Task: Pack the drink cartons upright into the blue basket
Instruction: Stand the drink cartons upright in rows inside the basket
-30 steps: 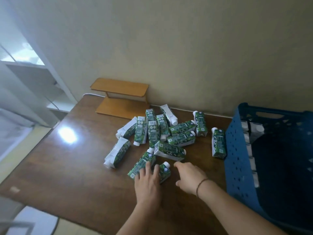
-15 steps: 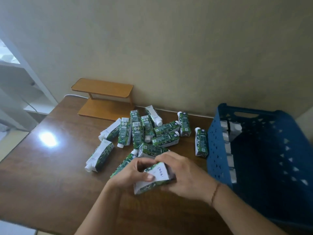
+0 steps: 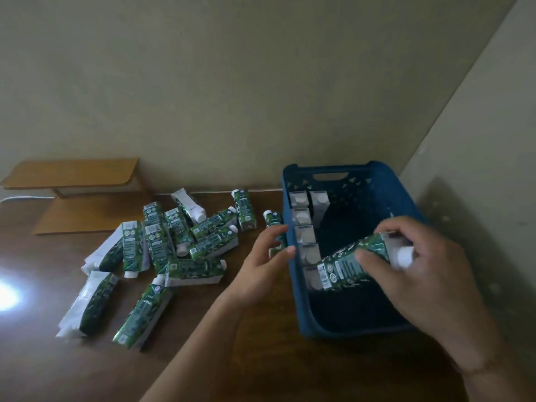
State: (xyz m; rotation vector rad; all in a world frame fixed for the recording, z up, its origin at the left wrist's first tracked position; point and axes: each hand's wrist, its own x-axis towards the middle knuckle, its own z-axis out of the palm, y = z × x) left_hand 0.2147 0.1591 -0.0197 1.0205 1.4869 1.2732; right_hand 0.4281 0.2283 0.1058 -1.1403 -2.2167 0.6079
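Observation:
The blue basket [image 3: 298,311] stands on the table at the right, against the wall corner. Several cartons [image 3: 304,236] stand upright in a row along its left inner wall. My right hand [image 3: 417,274] is over the basket, shut on a green-and-white drink carton [image 3: 345,265], which is tilted with its white cap up and to the right. At the basket's left rim is my left hand [image 3: 266,256], fingers apart and holding nothing. Several more cartons [image 3: 185,242] lie flat in a loose pile on the table to the left.
A wooden two-level stand [image 3: 75,195] sits at the back left by the wall. One carton [image 3: 272,220] lies right beside the basket's left wall. A bright light glare [image 3: 5,297] shows on the brown table at far left. Walls close in behind and to the right.
Both hands lifted one carton from the pile. My right hand has carried it right, over the basket; my left hand has let go and rests at the rim. The view swung right.

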